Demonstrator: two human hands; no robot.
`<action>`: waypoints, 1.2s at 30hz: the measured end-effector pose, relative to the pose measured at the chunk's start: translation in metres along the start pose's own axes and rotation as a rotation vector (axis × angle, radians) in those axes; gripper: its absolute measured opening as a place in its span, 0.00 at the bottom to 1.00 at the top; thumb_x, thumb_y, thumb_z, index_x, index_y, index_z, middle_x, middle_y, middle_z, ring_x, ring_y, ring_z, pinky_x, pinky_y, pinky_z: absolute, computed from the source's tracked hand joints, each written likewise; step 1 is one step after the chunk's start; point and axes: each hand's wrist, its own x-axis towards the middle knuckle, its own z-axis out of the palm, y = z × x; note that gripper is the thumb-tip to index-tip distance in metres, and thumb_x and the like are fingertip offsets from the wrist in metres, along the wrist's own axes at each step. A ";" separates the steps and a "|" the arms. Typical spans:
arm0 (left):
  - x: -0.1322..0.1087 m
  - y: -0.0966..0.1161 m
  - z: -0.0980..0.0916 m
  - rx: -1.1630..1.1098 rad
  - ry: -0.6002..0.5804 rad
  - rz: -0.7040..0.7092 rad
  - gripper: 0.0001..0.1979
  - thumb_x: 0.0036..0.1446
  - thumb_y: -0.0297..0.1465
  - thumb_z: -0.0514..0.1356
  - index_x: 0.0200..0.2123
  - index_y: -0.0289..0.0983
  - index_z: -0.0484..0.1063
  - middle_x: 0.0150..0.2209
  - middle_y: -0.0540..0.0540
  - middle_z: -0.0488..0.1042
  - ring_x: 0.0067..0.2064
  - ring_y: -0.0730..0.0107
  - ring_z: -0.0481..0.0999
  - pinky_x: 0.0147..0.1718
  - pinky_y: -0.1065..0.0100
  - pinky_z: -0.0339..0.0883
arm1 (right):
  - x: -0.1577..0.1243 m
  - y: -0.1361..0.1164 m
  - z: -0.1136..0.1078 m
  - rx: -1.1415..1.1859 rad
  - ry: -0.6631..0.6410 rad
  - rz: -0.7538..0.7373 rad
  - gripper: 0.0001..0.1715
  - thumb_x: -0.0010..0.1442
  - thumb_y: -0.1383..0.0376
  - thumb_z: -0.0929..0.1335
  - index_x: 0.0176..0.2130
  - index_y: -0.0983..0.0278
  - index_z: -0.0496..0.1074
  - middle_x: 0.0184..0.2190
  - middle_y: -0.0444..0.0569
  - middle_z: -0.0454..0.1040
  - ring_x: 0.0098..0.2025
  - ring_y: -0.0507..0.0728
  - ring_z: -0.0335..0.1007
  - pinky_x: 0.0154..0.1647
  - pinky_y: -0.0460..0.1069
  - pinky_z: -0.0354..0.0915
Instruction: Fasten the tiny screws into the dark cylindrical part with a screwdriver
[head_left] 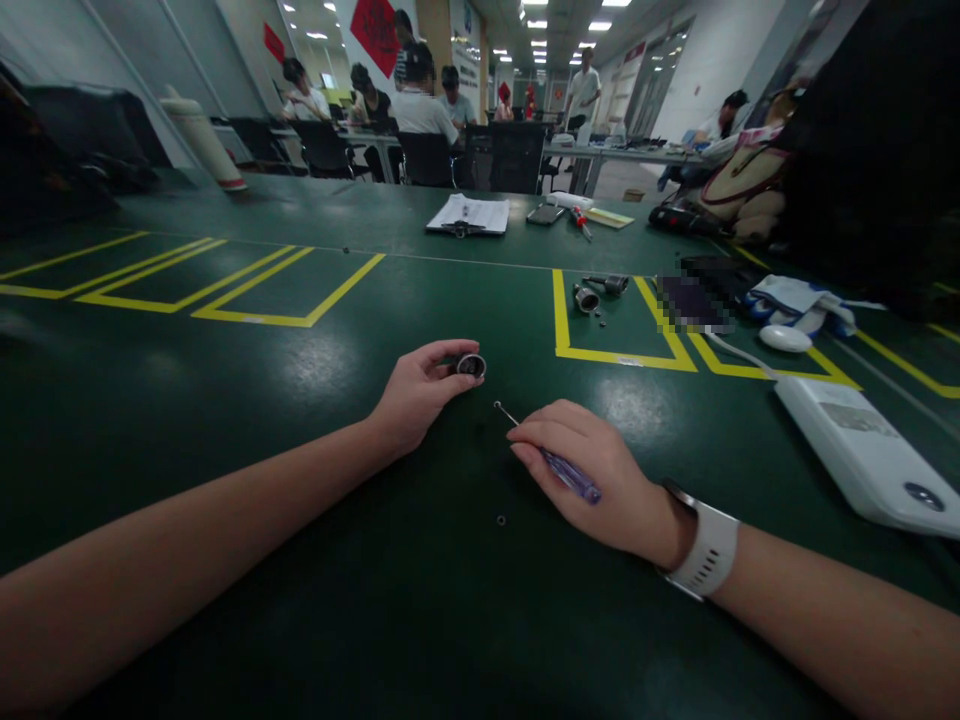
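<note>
Between thumb and fingers, my left hand grips a short round metal socket-like part, its hollow end facing me. My right hand holds a screwdriver with a clear purple handle, pen-fashion. Its thin shaft points up and left toward the metal part, with a gap between them. A tiny ring-like piece appears at the shaft's tip; whether it is a nut I cannot tell. Below, a small dark nut lies on the green table.
Inside a yellow-taped box to the right lie metal parts and tiny pieces. Further right are a white device with a cable, a white mouse-like object and gloves. A clipboard and red screwdriver lie behind.
</note>
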 end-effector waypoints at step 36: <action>-0.013 0.007 0.005 0.239 -0.077 0.127 0.09 0.48 0.26 0.61 0.36 0.35 0.76 0.33 0.47 0.79 0.36 0.67 0.79 0.39 0.64 0.74 | 0.003 0.000 0.006 -0.204 -0.059 -0.055 0.19 0.62 0.68 0.62 0.53 0.68 0.65 0.49 0.59 0.72 0.51 0.61 0.67 0.49 0.59 0.66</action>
